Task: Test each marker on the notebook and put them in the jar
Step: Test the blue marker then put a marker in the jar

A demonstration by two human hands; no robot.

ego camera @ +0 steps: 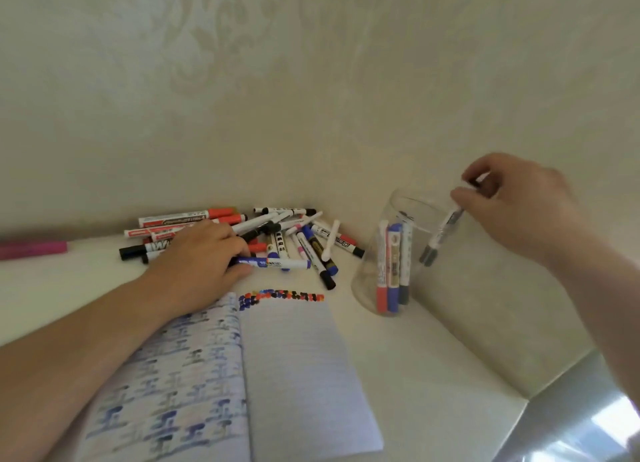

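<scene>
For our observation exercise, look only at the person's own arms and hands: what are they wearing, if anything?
Both forearms are bare as far as the frame shows: no sleeve reaches either wrist. The left hand and right hand wear no gloves, and no watch, bracelet or ring is visible, though the right hand is slightly blurred. No markings show on either arm.
</scene>
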